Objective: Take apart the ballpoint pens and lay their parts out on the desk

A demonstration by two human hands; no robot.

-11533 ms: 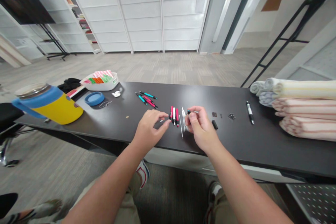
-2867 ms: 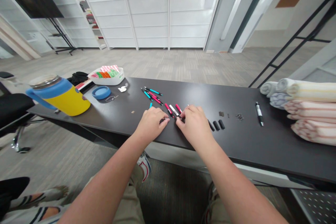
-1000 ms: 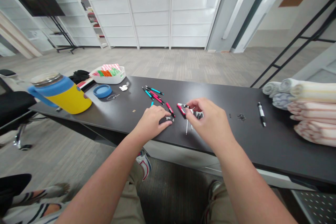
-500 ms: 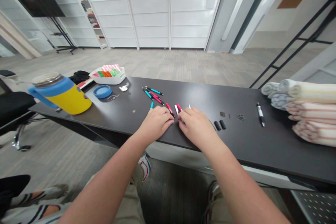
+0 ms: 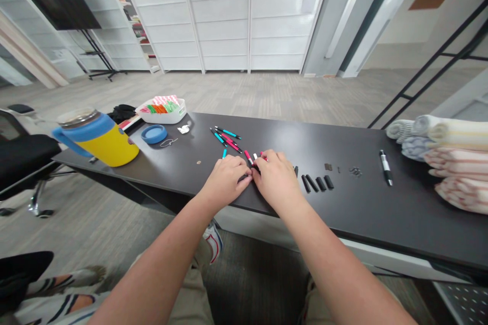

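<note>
My left hand rests on the dark table with its fingers curled; a bit of something black shows by its thumb, mostly hidden. Close against it, my right hand is bent over the same spot, fingertips down, and what they pinch is covered. Just beyond the fingers lie a red pen barrel and a white barrel, partly hidden. A cyan piece pokes out behind my left hand. Several black grip sleeves lie in a row right of my right hand. Farther back is a pile of cyan and red pens.
Small metal clips, dark springs and a white-and-black pen lie to the right, before rolled towels. Leftward stand a yellow-and-blue mug, a blue lid and a white basket. A crumpled tissue lies nearby.
My right hand has shifted left, closer to my left hand, uncovering more black sleeves on its right. The barrels beyond are now more covered. The whole view has swung slightly.
</note>
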